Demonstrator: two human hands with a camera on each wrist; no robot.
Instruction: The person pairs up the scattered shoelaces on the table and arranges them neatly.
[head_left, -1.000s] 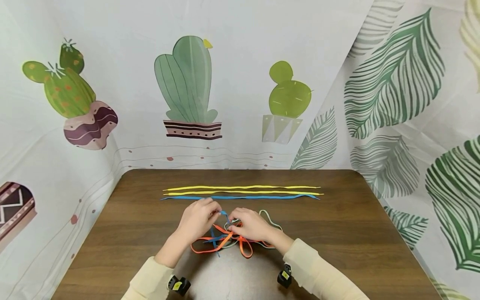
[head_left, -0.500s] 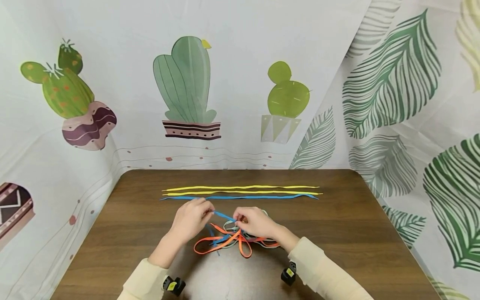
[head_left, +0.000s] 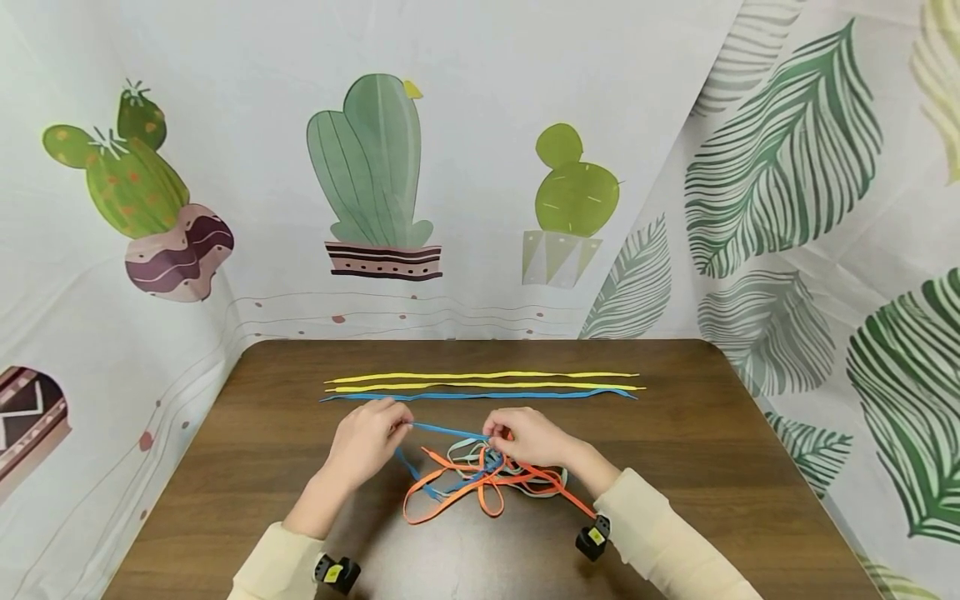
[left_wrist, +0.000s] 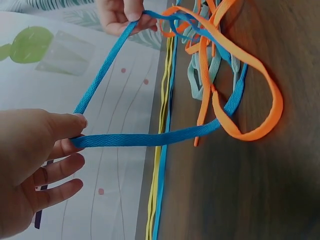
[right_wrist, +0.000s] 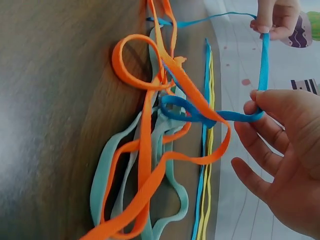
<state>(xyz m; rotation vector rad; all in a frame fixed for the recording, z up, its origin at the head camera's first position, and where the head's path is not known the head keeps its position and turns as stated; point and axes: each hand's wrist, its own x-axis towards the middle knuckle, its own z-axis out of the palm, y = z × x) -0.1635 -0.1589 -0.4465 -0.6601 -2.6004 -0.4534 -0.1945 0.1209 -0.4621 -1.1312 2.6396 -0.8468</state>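
A blue shoelace (head_left: 448,431) stretches between both hands, raised over a tangle of laces. My left hand (head_left: 367,440) pinches it between thumb and index finger, and a length hangs from there back into the pile, as the left wrist view shows. My right hand (head_left: 528,437) pinches the same lace with thumb and index finger, its other fingers loosely bent. Below, an orange shoelace (left_wrist: 272,95) loops over and through the tangle. Mixed in with it is a pale green shoelace (right_wrist: 100,185). How the laces cross in the middle is partly hidden.
Behind the hands, two yellow shoelaces (head_left: 480,375) and another blue shoelace (head_left: 510,395) lie straight, side by side, across the brown wooden table (head_left: 247,467). A white cloth printed with cacti and leaves (head_left: 480,167) hangs behind the table.
My hands have moved apart, left hand leftward and right hand rightward, pulling more blue lace out between them. The orange loops have shifted, and an orange end now trails toward the right wrist.
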